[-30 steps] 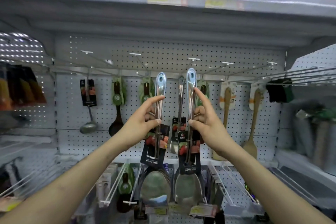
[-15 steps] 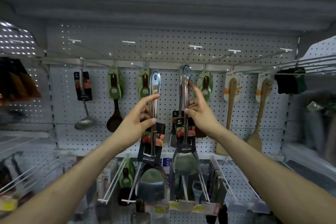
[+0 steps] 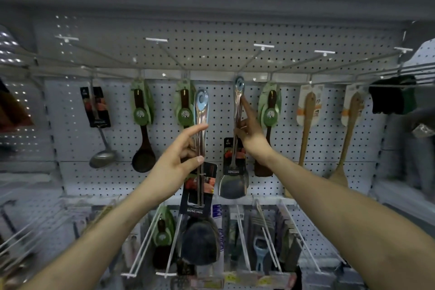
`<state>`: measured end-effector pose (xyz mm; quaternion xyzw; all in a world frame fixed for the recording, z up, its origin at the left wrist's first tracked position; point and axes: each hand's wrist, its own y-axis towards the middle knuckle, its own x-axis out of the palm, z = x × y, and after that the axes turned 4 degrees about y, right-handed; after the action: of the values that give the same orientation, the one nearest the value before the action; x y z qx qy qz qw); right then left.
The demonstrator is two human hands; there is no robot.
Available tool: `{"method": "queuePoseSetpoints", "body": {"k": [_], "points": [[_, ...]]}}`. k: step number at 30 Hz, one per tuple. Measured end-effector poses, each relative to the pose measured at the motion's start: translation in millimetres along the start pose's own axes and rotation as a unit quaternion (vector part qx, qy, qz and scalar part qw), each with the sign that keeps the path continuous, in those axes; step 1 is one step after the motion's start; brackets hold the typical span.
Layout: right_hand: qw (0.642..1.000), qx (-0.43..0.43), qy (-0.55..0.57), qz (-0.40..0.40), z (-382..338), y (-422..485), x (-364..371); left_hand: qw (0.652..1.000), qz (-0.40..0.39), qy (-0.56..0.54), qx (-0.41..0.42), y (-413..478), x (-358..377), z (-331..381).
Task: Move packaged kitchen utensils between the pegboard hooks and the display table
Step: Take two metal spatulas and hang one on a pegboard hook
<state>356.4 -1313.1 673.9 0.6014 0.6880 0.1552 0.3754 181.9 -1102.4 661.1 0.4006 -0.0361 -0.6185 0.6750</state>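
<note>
Through the head camera I see both arms raised to the white pegboard (image 3: 211,54). The left hand (image 3: 175,162) pinches the handle of the first steel spatula (image 3: 201,122) between thumb and forefinger. That spatula hangs upright in front of the board, clear of the wires, with a black backing card (image 3: 200,187) wrapped round its lower handle. Its dark blade covers part of the lower row. The right hand (image 3: 253,135) is clamped on the handle of the second steel spatula (image 3: 238,99), forefinger stretched up along it. The spatula's top eye sits at the root of a hook (image 3: 253,59) by the rail. I cannot tell whether the wire passes through the eye. Along the same rail, from the left, hang a steel ladle (image 3: 102,155) on a black card and a dark wooden spoon (image 3: 143,158) on a green card. A second green card (image 3: 186,110) sits partly behind the first spatula. Right of the right hand there is a dark wooden turner (image 3: 263,167) on a green card, partly hidden by the wrist. Beyond it hang two pale wooden spatulas (image 3: 307,125), and a black bundle (image 3: 390,96) hangs at the far right, too blurred to name. The lower wire hooks carry more packs, among them a blue peeler (image 3: 260,253).
</note>
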Motion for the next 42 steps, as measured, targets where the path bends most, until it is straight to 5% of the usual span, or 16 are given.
{"method": "queuePoseSetpoints", "body": {"k": [8,22,42], "points": [[0.997,0.008,-0.071,0.018,-8,-33,-15,1.000,-0.007,-0.005,0.002,-10,1,-2],[0.988,-0.085,0.129,-0.001,-110,-104,-34,0.998,-0.017,-0.053,0.038,0,49,32],[0.988,-0.072,0.129,0.039,-131,-93,-56,0.997,-0.039,-0.019,0.068,-7,68,38]]}}
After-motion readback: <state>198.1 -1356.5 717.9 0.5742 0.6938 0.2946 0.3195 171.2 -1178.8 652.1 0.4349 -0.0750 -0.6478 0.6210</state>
